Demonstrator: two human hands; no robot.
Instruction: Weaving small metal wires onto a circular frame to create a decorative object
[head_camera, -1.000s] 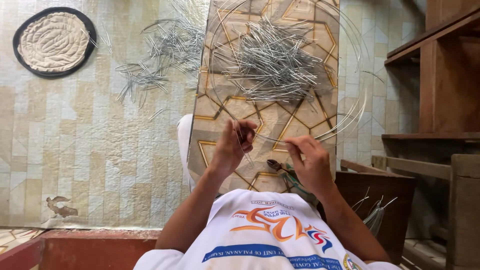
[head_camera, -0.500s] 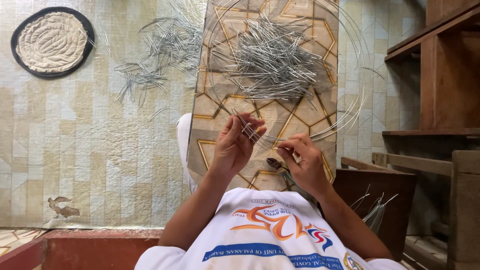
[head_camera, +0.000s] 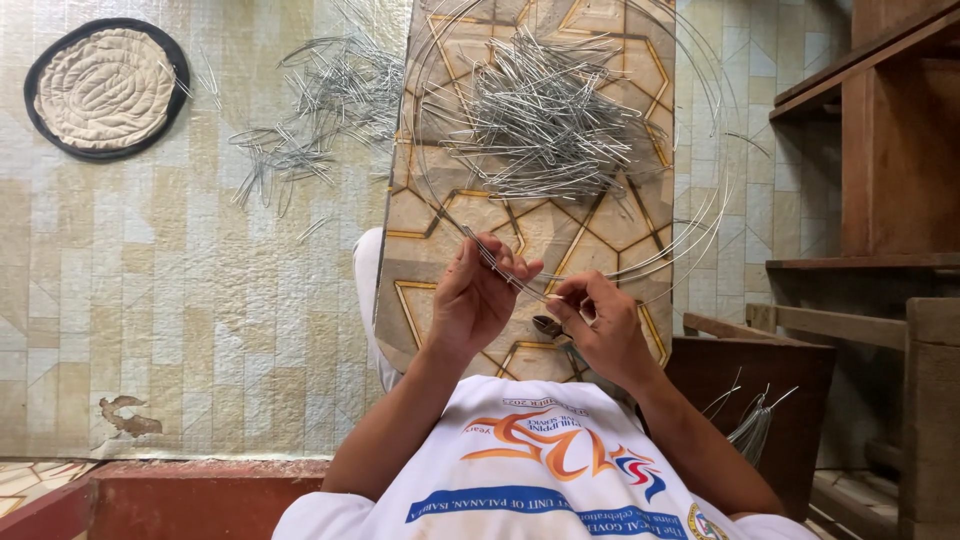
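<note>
My left hand and my right hand pinch the two ends of a thin bent piece of silver wire above a patterned board resting on my lap. A dark tool, perhaps pliers, sits under my right hand. A large heap of bent wire pieces lies on the far part of the board, ringed by long loops of wire.
A second scatter of wire pieces lies on the tiled floor to the left. A round quilted mat is at far left. Wooden shelving and a brown box with wire bundles stand at right.
Both hands drew closer together and shifted a little down the board, and the wire piece now spans between the fingers of both hands.
</note>
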